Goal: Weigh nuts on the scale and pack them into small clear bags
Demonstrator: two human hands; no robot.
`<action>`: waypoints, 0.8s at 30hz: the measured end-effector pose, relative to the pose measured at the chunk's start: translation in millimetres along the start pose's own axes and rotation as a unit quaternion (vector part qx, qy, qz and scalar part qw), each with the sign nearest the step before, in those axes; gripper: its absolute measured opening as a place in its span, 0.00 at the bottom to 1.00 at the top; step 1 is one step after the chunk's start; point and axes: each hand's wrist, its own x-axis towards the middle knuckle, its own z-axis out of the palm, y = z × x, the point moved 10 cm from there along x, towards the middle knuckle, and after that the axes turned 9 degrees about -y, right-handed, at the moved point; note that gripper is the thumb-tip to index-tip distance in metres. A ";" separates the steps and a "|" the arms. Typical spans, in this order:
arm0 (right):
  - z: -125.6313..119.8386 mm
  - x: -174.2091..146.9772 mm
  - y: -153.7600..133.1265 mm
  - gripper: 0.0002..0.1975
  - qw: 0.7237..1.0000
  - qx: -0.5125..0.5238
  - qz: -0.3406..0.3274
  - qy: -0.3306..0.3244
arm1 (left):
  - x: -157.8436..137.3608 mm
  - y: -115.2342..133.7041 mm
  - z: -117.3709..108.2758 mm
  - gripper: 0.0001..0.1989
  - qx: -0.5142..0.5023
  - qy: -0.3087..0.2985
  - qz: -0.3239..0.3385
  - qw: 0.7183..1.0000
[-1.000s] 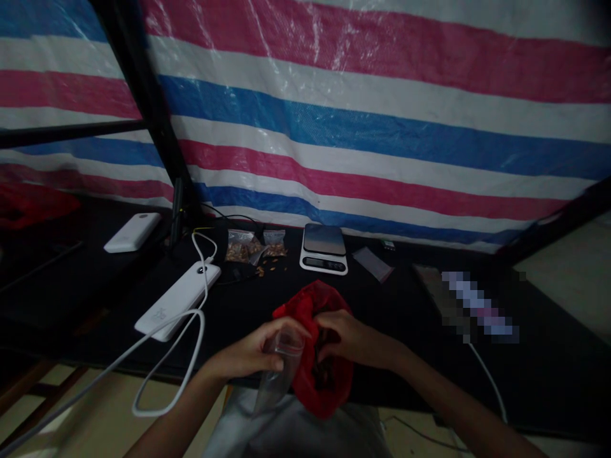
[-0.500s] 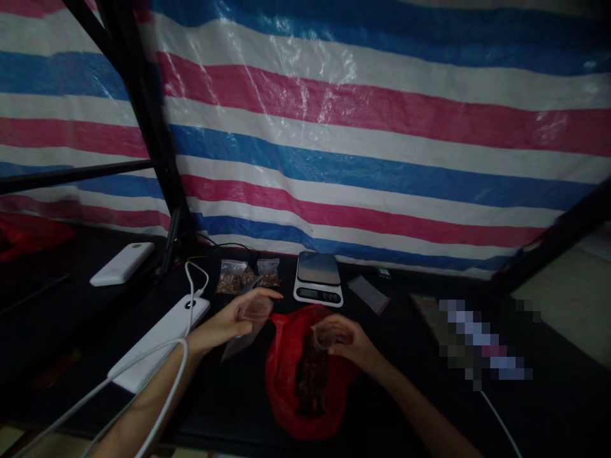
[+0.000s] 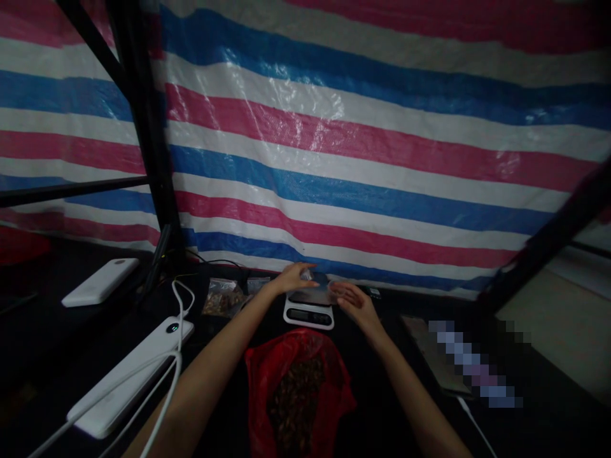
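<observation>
Over the kitchen scale (image 3: 308, 316), my left hand (image 3: 291, 278) curls its fingers round a clear plastic cup (image 3: 306, 275), of which only a small part shows. On the right side of the scale's plate, my right hand (image 3: 356, 302) grips another clear plastic cup (image 3: 333, 291). Its contents are too dim to make out. Whether either cup touches the plate cannot be seen. Between my forearms, nearer to me, an open red plastic bag (image 3: 258, 381) holds small brown dried pieces (image 3: 296, 394).
Small zip bags of brown pieces (image 3: 222, 296) lie left of the scale. Farther left are a white power bank (image 3: 121, 381) with a white cable (image 3: 177, 366) and a second white power bank (image 3: 101, 282). A flat device (image 3: 442, 362), partly pixelated, lies right. Striped sheeting (image 3: 334, 172) hangs behind.
Both hands have moved forward from above and beside the red bag to the scale, carrying the cups. The bag's opening shows more fully, and the camera view has tilted up.
</observation>
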 end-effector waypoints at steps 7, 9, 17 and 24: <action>-19.0 -18.5 22.9 0.19 0.991 -0.107 -0.010 0.074 | -23.1 2.0 -31.9 0.33 -0.001 0.212 0.073 0.975; -23.7 -25.3 26.8 0.19 0.989 -0.117 -0.010 0.093 | -59.7 -6.1 -55.0 0.20 -0.009 0.310 0.061 0.949; -27.8 -29.1 40.4 0.20 0.983 -0.128 0.002 0.131 | -149.8 -1.5 -63.6 0.06 0.144 0.409 0.028 0.901; -24.2 -29.3 48.6 0.20 0.981 -0.153 0.023 0.119 | -131.9 28.2 -40.5 0.07 0.181 0.318 0.079 0.927</action>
